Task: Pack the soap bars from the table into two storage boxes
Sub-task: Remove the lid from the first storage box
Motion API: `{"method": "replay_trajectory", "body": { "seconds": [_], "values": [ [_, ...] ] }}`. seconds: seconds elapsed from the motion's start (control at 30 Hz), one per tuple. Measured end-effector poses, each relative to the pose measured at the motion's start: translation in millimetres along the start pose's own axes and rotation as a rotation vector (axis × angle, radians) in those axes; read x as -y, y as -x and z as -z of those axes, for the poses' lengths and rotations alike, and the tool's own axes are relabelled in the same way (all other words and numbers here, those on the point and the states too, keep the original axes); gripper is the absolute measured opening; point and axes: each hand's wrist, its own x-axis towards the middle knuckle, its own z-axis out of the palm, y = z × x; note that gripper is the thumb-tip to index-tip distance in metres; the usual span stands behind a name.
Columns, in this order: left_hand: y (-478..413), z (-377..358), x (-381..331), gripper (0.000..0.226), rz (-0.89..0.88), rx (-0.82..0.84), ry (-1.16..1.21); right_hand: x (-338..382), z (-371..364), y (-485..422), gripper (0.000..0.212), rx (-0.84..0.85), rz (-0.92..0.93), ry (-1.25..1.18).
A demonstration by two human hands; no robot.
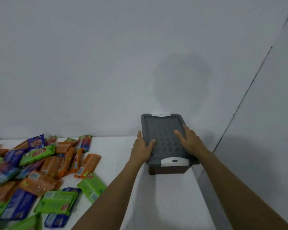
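1. Nearest the camera, two bare forearms reach forward from the lower edge of the view over a white table [165, 196].
2. On the left part of the table lies a loose heap of wrapped soap bars [40, 171] in orange, green and blue-purple packets, some overlapping; they are blurred, so the print cannot be read.
3. Well to the right of the heap, near the table's far right corner, stands a storage box [168, 169] with a dark brown body and a grey patterned lid [165, 138] on top, with a white latch at its near end and another at its far end.
4. The left hand [142, 151] grips the lid's left edge, thumb on top.
5. The right hand [190, 141] lies open and flat on the lid's right side, fingers spread.
6. Behind the table rises a plain pale wall [106, 63].
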Motion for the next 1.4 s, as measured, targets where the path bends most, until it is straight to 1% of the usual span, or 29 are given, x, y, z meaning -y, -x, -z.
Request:
{"method": "replay_trajectory", "body": {
  "seconds": [0.07,0.17,0.2,0.3,0.4,0.47,0.53,0.67,0.8,0.87,0.97,1.1,1.23,1.3,1.4],
  "values": [
    [0,-3,-1,0.078,0.055,-0.011,0.044,2,1,7,0.081,0.021,-0.061,-0.035],
    [-1,-3,1,0.054,0.088,-0.036,0.023,3,-4,13,0.083,0.005,-0.080,-0.045],
    [1,-3,1,0.050,0.085,-0.038,0.004,6,-4,15,0.083,-0.002,-0.091,-0.051],
    [1,4,2,0.043,0.087,-0.044,-0.030,14,-2,20,0.077,-0.014,-0.099,-0.085],
    [3,18,8,0.036,0.110,-0.067,-0.075,19,1,28,0.064,-0.045,-0.036,-0.052],
    [6,33,12,0.035,0.118,-0.072,-0.082,23,3,32,0.058,-0.039,0.003,-0.009],
    [10,47,17,0.036,0.114,-0.071,-0.087,27,5,33,0.057,-0.021,0.044,0.038],
    [23,77,24,0.039,0.020,-0.036,-0.134,34,8,34,0.064,0.038,0.096,0.189],
    [35,110,29,0.038,-0.112,0.033,-0.198,45,13,36,0.069,-0.021,0.171,0.446],
    [41,125,31,0.037,-0.170,0.091,-0.244,51,15,39,0.068,-0.021,0.226,0.487],
    [56,142,30,0.037,-0.244,0.164,-0.256,55,16,44,0.063,0.078,0.265,0.398],
    [69,153,31,0.035,-0.261,0.274,-0.274,51,16,60,0.051,0.160,0.341,0.226],
    [81,156,34,0.034,-0.283,0.338,-0.308,37,12,85,0.039,0.146,0.317,0.146],
    [84,153,41,0.034,-0.274,0.321,-0.361,30,7,100,0.039,0.143,0.279,0.156],
    [89,144,55,0.034,-0.292,0.286,-0.431,20,-2,129,0.040,0.090,0.265,0.173]
  ]
}}
